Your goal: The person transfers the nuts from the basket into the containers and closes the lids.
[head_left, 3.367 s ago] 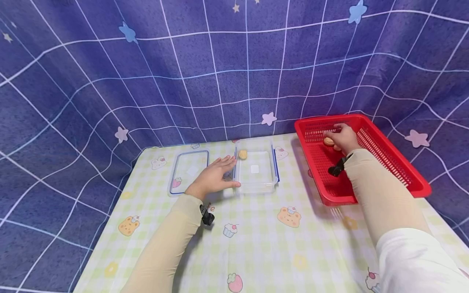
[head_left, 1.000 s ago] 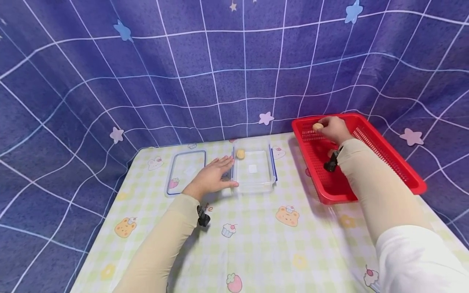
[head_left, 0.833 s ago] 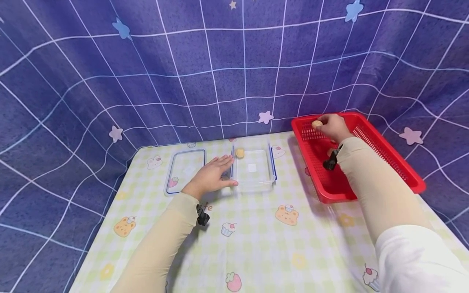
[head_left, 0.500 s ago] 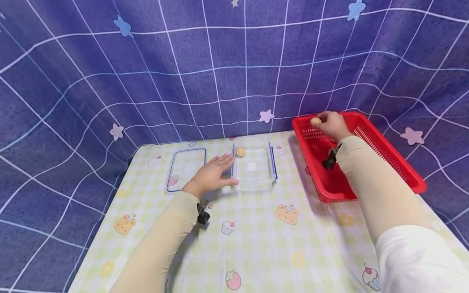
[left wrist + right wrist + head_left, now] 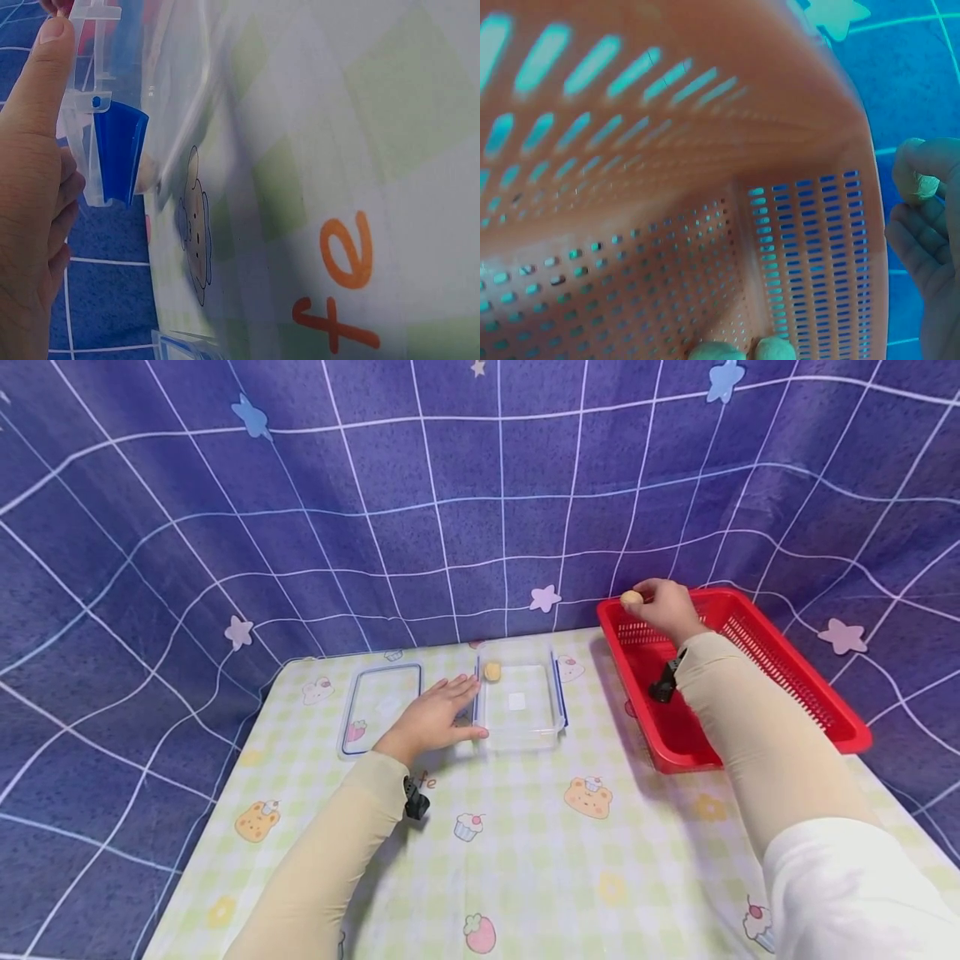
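A tan walnut [image 5: 632,599] is pinched between the thumb and fingers of my right hand [image 5: 670,610], above the far left corner of the red plastic basket [image 5: 651,727]. In the right wrist view, two more walnuts, one of them a pale round walnut [image 5: 776,349], lie low in the basket. My left hand [image 5: 433,718] rests against the left side of a clear food container [image 5: 521,739], its fingers extended and thumb at the near corner. One walnut [image 5: 492,672] sits in that container's far left corner. In the left wrist view a blue clip [image 5: 120,154] hangs from the container beside my hand.
Left of the container, a clear lid [image 5: 384,703] with a blue seal lies flat on the checked tablecloth [image 5: 540,868]. A blue grid-patterned curtain [image 5: 465,510] stands behind the table and along both sides.
My right hand has picked up a walnut inside the basket and lifted it up and left to the basket's rim. My left hand stays against the container.
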`<state>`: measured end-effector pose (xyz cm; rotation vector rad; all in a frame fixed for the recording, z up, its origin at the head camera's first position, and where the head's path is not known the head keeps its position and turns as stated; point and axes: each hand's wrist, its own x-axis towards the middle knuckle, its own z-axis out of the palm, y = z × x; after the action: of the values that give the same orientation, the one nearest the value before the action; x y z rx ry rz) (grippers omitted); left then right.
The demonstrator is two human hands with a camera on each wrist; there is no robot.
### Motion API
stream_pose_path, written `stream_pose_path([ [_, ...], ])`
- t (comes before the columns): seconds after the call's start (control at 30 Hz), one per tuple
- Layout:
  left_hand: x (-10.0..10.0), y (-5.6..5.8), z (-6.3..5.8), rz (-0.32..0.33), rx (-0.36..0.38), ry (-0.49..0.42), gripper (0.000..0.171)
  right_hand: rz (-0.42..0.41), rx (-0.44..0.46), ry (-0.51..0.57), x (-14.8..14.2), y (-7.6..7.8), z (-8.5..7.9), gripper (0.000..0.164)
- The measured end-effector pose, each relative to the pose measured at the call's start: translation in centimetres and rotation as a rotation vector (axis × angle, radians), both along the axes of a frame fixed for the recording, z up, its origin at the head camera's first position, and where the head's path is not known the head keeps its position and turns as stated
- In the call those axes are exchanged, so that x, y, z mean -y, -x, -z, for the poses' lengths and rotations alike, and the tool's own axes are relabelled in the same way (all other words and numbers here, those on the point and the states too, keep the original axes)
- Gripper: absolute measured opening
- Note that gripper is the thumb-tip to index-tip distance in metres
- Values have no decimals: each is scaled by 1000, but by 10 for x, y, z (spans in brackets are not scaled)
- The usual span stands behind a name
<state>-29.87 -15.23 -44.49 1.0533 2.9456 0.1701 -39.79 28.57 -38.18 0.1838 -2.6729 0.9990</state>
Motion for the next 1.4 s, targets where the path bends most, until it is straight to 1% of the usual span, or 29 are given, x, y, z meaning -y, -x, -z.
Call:
stream_pose_path([
  [0.23, -1, 0, 0, -1, 6, -2, 100, -15, 22, 35, 12, -1, -4, 44],
  [0.5, 2, 0, 0, -1, 8, -9, 99, -20, 31, 38, 30, 1, -5, 44],
  [0.77, 3, 2, 2, 1, 15, -20, 100, -46, -9, 22, 49, 7, -3, 41],
  [1.03, 1, 2, 1, -7, 20, -32, 99, -67, 6, 33, 68, 3, -10, 38],
  [1.23, 2, 0, -1, -9, 21, -56, 98, -103, 2, 63, 84, 5, -10, 34],
  [1.4, 2, 1, 0, -10, 21, -58, 98, -115, -7, 70, 92, 6, -7, 36],
])
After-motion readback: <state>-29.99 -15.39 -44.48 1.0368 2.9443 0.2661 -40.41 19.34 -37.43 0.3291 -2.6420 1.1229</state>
